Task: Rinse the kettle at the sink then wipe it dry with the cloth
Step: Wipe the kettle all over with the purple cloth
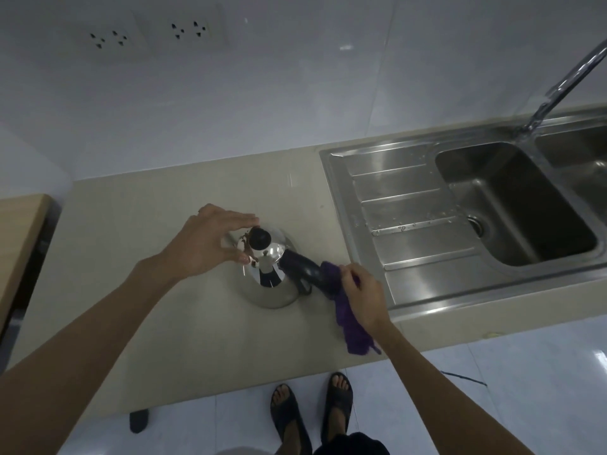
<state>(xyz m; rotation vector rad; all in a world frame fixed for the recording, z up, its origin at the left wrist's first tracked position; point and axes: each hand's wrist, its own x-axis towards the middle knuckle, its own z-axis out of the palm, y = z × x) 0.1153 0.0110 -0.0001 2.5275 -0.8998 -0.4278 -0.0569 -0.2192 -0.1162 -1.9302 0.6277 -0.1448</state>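
Observation:
A shiny steel kettle (267, 277) with a black lid knob and black handle stands upright on the beige countertop (157, 290), left of the sink. My left hand (210, 241) curves around the kettle's top left, fingers spread, thumb touching the lid's edge. My right hand (361, 290) grips a purple cloth (348, 320) that is pressed against the end of the black handle. The cloth's tail hangs down onto the counter's front edge.
A steel sink (410, 231) with a ribbed drainboard and a deep basin lies to the right, its tap (565, 77) arching over the basin. Two wall sockets sit at the upper left. A wooden board (19, 244) lies at the left edge. My sandalled feet stand on tiled floor below.

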